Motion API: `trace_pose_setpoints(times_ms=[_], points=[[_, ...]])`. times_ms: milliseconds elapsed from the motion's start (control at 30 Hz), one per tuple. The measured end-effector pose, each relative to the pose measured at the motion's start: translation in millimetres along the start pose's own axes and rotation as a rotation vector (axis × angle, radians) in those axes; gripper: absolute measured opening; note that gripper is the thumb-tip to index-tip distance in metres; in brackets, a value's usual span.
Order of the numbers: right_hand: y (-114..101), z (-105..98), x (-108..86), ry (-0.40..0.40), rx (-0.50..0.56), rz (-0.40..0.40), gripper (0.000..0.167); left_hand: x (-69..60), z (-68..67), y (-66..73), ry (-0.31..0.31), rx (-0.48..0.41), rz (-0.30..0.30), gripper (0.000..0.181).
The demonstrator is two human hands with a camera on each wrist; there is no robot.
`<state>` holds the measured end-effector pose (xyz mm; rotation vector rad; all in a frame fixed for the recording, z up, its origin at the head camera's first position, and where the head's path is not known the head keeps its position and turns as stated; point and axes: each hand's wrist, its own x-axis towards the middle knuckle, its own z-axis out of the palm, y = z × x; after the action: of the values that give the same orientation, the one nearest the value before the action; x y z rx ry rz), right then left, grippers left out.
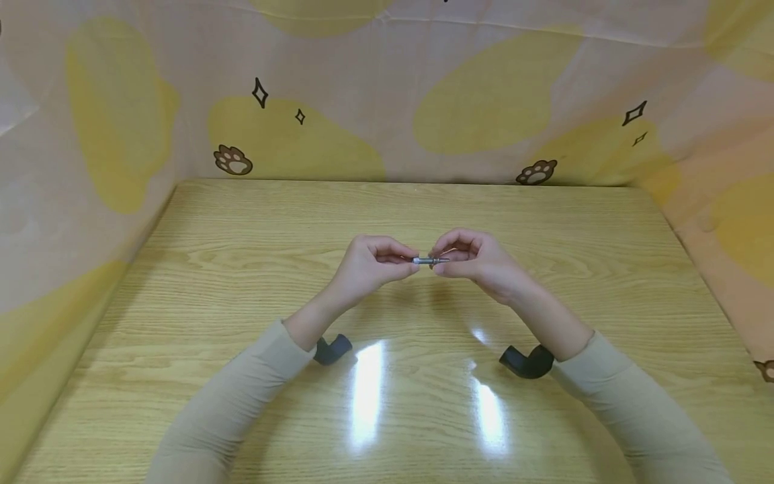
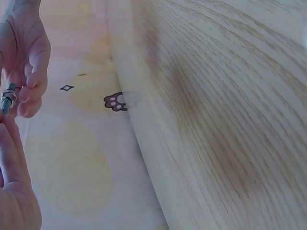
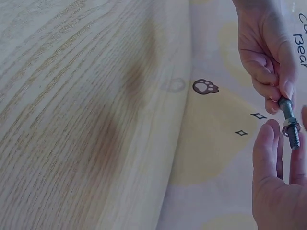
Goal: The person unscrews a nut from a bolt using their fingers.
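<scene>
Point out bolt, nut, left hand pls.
bolt point(image 3: 288, 111): right wrist view, on the shaft between its head and the nut.
nut point(image 3: 290, 122): right wrist view, on its side face.
left hand point(image 1: 369, 263): head view, middle of the hand, behind the fingers.

We hold both arms forward, the left arm point(image 1: 224, 410) and the right arm point(image 1: 641, 410) slanting inward until the hands nearly meet. Pale sleeves point(image 1: 272, 356) leave our wrists point(image 1: 547, 316) bare. Our left hand point(image 1: 370, 263) pinches between thumb and fingertips, its other fingers curled in towards the palm. Our right hand point(image 1: 480, 259) faces it with bent fingers and the thumb reaching inward (whether they close in a firm grip, we cannot tell). A small gap separates the two hands' fingertips.
</scene>
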<state>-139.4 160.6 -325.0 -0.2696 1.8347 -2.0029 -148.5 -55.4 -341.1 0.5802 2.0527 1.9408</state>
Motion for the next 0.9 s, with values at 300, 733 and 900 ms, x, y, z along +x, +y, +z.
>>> trace_pose_setpoints(times_ms=[300, 733, 900], points=[[2.4, 2.2, 1.2, -0.009, 0.038, 0.051, 0.007, -1.2, -1.1, -1.0, 0.001, -0.01, 0.0, 0.017], [3.3, 3.6, 2.5, -0.004, 0.06, 0.055, 0.011, -1.8, -1.6, -2.3, -0.002, -0.007, 0.006, 0.017], [3.7, 1.7, 1.8, -0.015, 0.048, 0.013, 0.017, -2.5, -1.4, -1.9, -0.003, -0.013, 0.004, 0.017]])
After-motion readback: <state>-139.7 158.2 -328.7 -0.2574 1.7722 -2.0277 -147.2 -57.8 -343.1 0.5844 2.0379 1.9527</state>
